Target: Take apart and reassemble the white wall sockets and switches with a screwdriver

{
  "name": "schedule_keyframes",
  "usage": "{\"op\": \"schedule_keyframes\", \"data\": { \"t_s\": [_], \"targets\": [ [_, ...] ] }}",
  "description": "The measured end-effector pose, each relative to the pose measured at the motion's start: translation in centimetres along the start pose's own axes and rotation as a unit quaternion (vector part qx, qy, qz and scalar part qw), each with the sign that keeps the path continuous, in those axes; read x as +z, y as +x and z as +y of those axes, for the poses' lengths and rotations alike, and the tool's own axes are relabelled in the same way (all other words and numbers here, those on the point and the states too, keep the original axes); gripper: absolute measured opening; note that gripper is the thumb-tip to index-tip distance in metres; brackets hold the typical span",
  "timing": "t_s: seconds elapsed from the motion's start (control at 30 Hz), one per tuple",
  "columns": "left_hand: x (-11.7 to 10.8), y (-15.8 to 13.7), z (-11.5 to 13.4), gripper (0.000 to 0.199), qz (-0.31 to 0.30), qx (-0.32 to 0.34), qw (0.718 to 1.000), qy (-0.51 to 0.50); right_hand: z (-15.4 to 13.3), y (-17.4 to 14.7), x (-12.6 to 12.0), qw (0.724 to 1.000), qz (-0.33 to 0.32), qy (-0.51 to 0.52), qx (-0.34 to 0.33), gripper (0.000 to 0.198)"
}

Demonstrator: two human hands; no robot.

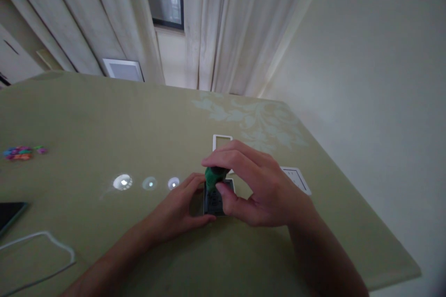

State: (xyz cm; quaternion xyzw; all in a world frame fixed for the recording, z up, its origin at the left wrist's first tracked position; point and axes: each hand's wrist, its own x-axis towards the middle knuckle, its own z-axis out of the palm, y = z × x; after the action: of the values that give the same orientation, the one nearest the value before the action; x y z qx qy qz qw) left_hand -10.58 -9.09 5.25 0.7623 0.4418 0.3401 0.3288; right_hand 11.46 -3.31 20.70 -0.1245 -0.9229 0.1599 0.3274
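Observation:
My right hand (256, 185) is closed around the green and black handle of a screwdriver (213, 177), held upright with thumb and fingers. Its shaft and tip are hidden by the hand and handle. Below it lies a small dark wall socket (213, 205) with a light edge, partly covered by my fingers. My left hand (184, 206) grips the socket from the left side, index finger at the far edge and thumb at the near edge. Just behind my right hand is a white rectangular frame (214, 143), partly hidden.
Right of my right hand lies a white cover plate (298, 180), partly covered by my wrist. On the table (139, 125) at far left is a pile of small colourful pieces (21, 152). A dark flat device (10, 216) and a white cable (45, 233) lie at near left.

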Motion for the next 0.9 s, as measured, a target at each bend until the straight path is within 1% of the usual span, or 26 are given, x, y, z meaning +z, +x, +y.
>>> {"op": "schedule_keyframes", "data": {
  "t_s": [0.17, 0.4, 0.63, 0.9],
  "targets": [
    [-0.04, 0.07, 0.00, 0.066, 0.004, 0.002, 1.000, -0.009, 0.35, -0.03, -0.16, 0.999, 0.031, 0.009, 0.002, 0.040],
    [0.09, -0.06, -0.16, 0.068, 0.009, 0.010, 1.000, -0.025, 0.33, -0.10, -0.22, 0.999, 0.041, 0.005, 0.003, 0.040],
    [0.04, -0.06, -0.30, 0.070, 0.004, 0.003, 1.000, -0.028, 0.53, 0.00, -0.01, 1.000, 0.024, -0.002, 0.004, 0.038],
    [-0.24, 0.08, 0.35, 0.062, 0.004, -0.002, 1.000, -0.023, 0.50, -0.09, -0.27, 0.999, 0.030, 0.009, 0.010, 0.040]
  ]
}}
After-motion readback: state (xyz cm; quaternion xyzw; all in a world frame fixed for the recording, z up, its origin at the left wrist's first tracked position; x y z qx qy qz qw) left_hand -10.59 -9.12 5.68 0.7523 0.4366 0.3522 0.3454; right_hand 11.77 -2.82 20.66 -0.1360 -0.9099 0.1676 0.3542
